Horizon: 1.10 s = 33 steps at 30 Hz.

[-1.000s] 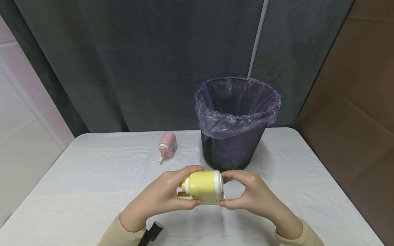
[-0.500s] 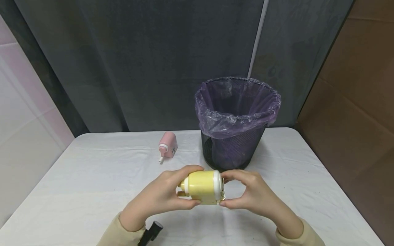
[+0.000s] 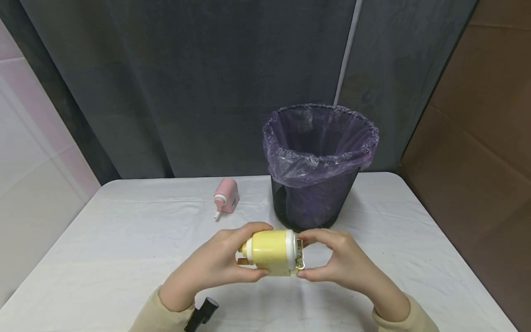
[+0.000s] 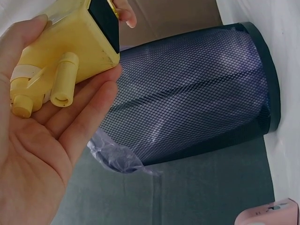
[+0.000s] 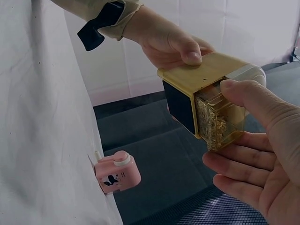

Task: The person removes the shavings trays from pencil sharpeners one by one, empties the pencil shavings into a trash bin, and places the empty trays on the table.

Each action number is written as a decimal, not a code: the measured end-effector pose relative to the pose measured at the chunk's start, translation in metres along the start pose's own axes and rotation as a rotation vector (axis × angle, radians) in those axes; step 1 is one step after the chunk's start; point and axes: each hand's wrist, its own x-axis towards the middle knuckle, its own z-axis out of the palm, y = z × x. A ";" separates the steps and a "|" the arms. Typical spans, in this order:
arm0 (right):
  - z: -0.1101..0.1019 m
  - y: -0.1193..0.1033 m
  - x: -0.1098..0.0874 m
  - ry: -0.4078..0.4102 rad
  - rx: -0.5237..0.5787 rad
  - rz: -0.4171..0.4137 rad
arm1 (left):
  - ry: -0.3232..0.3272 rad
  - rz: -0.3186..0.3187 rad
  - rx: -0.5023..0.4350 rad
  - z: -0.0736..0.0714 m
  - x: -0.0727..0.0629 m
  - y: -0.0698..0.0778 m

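Between both hands is a yellow hand-crank pencil sharpener [image 3: 269,252], lying on its side above the white-covered table. My left hand [image 3: 215,258] grips its body at the crank end, thumb on one side and fingers on the other. In the right wrist view, a clear shavings drawer [image 5: 229,119] sticks partly out of the sharpener, packed with pencil shavings. My right hand [image 3: 342,258] pinches that drawer with its thumb on one face and fingertips opposite. The crank handle [image 4: 64,79] shows in the left wrist view, beside the palm.
Beyond the hands stands a black mesh wastebasket [image 3: 282,205] lined with a purple plastic bag [image 3: 319,170]. A pink sharpener [image 3: 227,196] with a white-tipped crank sits to its left on the white cloth [image 3: 137,240]. A dark curtain [image 3: 199,83] hangs behind the table.
The drawer has slid a little further out of the sharpener toward the right. My left hand and the yellow body have shifted slightly left; the right hand has barely moved.
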 end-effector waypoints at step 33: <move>-0.029 0.005 -0.004 0.049 -0.036 0.176 | 0.071 -0.167 0.060 -0.019 -0.010 -0.026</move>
